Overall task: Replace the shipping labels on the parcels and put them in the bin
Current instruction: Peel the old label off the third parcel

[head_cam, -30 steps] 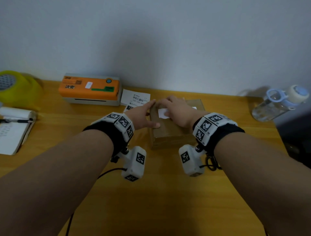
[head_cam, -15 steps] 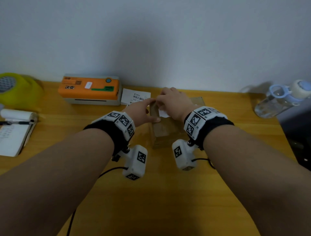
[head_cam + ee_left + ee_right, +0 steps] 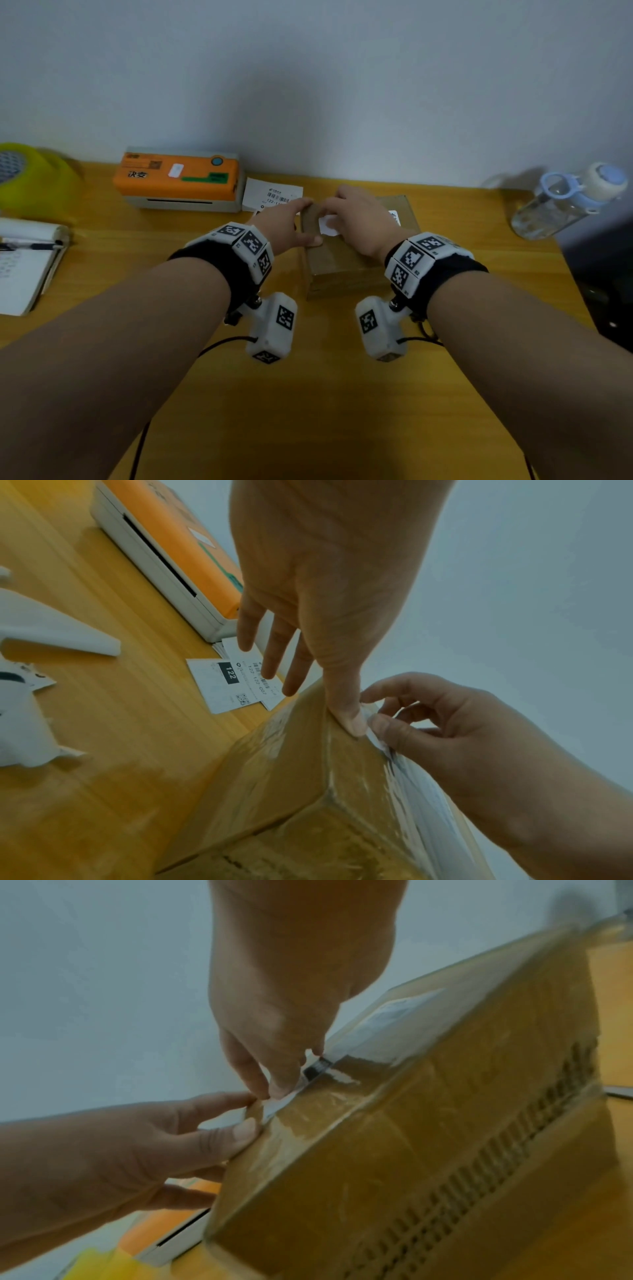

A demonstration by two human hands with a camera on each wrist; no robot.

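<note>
A brown taped cardboard parcel (image 3: 346,267) lies on the wooden table (image 3: 342,394) between my hands. A white shipping label (image 3: 328,226) is stuck on its top face, mostly covered by my right hand. My left hand (image 3: 301,222) grips the parcel's far-left corner, thumb on the top edge and index finger at the corner. In the right wrist view its other fingers lie against the parcel's side (image 3: 411,1137). My right hand (image 3: 352,212) pinches the label's left end (image 3: 373,739) between thumb and index finger, right beside the left thumb (image 3: 349,718).
An orange and white label printer (image 3: 181,178) stands at the back left, with loose printed labels (image 3: 270,197) beside it. A notebook with a pen (image 3: 24,267) and a yellow-green object (image 3: 30,178) are far left. A water bottle (image 3: 565,198) lies at the right.
My right hand has slid left along the parcel's top to the label's left end, next to my left thumb. The left hand has kept its hold on the corner.
</note>
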